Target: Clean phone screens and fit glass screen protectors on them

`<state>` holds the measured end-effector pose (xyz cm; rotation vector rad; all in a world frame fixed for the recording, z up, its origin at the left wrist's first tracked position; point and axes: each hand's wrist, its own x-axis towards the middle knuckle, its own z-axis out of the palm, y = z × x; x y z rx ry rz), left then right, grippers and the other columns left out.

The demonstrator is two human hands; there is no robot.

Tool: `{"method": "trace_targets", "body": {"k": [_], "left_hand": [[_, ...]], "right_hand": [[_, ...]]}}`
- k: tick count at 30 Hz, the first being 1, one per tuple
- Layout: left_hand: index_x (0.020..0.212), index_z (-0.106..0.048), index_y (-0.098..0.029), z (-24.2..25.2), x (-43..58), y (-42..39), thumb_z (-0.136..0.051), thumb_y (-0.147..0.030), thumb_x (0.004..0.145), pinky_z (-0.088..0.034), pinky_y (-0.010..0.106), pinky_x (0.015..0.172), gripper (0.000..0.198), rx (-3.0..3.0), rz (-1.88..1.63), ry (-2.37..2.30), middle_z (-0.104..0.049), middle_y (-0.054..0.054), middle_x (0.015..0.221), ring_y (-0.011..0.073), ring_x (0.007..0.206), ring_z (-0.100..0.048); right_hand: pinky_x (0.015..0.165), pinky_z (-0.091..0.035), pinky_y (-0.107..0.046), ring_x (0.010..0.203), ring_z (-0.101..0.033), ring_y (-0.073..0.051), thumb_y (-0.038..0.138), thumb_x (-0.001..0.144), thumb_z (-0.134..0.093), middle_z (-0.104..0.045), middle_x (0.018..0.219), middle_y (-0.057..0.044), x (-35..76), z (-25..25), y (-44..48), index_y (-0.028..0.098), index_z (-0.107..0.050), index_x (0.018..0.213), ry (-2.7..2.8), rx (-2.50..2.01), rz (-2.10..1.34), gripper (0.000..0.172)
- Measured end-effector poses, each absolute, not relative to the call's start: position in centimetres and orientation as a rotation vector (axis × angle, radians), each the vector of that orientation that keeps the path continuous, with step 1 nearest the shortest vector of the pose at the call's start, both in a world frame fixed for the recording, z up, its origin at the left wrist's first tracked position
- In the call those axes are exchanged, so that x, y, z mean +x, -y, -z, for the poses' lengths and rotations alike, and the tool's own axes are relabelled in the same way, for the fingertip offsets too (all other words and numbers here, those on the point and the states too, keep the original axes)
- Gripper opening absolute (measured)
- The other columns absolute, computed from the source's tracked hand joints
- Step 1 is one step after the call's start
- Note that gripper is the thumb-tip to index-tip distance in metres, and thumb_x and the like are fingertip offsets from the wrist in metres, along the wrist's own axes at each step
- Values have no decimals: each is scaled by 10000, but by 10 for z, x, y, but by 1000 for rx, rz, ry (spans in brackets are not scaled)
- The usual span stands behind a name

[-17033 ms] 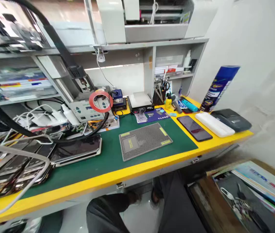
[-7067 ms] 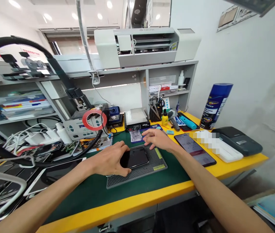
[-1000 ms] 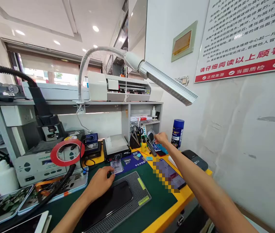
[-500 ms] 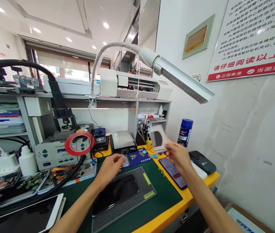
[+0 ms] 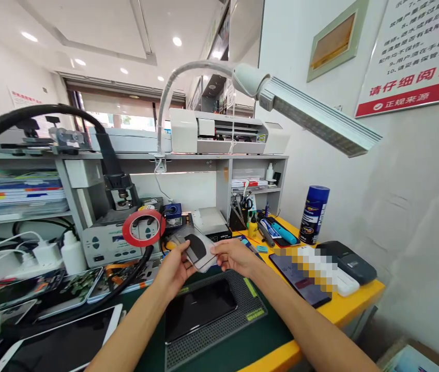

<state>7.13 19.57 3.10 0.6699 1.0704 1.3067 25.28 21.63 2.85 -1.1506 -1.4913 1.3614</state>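
Between my hands is a flat, pale packet (image 5: 206, 261) with a dark rounded patch (image 5: 196, 248) on its face; what is inside it I cannot make out. My left hand (image 5: 178, 268) pinches its left side, thumb on top. The fingers of my right hand (image 5: 235, 256) grip its right edge. Below them, a black-screened phone (image 5: 201, 310) lies face up on a grey perforated pad (image 5: 250, 305), which rests on a green mat (image 5: 273, 330). To the right, another phone (image 5: 300, 281) with its screen lit lies on the yellow bench edge.
A roll of red tape (image 5: 128, 227) stands by a grey rework station (image 5: 99, 245) at left. A white tablet (image 5: 114, 320) and opened phones lie front left. A blue spray can (image 5: 314, 214) stands back right, and a lamp (image 5: 316, 116) hangs overhead.
My right hand has brought the packet left and down, over the pad. My left hand has taken hold of its other side. The view has turned slightly right.
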Motion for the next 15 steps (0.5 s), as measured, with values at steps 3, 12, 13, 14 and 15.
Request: {"method": "trace_targets", "body": {"k": [3,12,13,14,15], "left_hand": [[972,-625,-153,-25,75,-196,-600,-213,919,-613,334,600,84,656,-1358,-1112,-726,56,793,167,607,-690],[794,-601,-162,-18,88,-189,-712,-224,841,-575,274,507,135,692,-1390,-1180,-586,-39,558,113,458,-548],[814,-612,-160,-19,88,-189,-693,-238,857,-587,296,523,120,699,-1383,-1184,-596,-31,560,127,471,-569],[855,-630,-158,-20,87,-189,-662,-257,882,-598,319,538,108,707,-1375,-1186,-620,-17,579,143,489,-595],[909,-645,-156,-21,87,-190,-621,-275,910,-605,339,546,121,714,-1365,-1189,-648,1,607,158,506,-619]], "right_hand": [[715,-550,-362,821,-660,-233,275,751,-734,-681,918,-103,248,-22,-210,145,-689,1012,1551,-1219,-1054,294],[941,-472,-430,1084,-572,-310,471,802,-692,-616,1116,-140,218,-13,-179,165,-662,1182,1926,-1323,-332,489],[938,-477,-424,1084,-578,-308,467,797,-694,-612,1135,-144,218,-13,-180,159,-648,1201,1910,-1347,-380,509],[941,-477,-420,1089,-582,-308,460,781,-706,-607,1153,-150,219,-12,-182,151,-637,1214,1892,-1362,-433,536],[948,-474,-419,1099,-583,-311,452,757,-725,-605,1166,-155,220,-12,-184,141,-628,1220,1871,-1372,-481,566]]}}
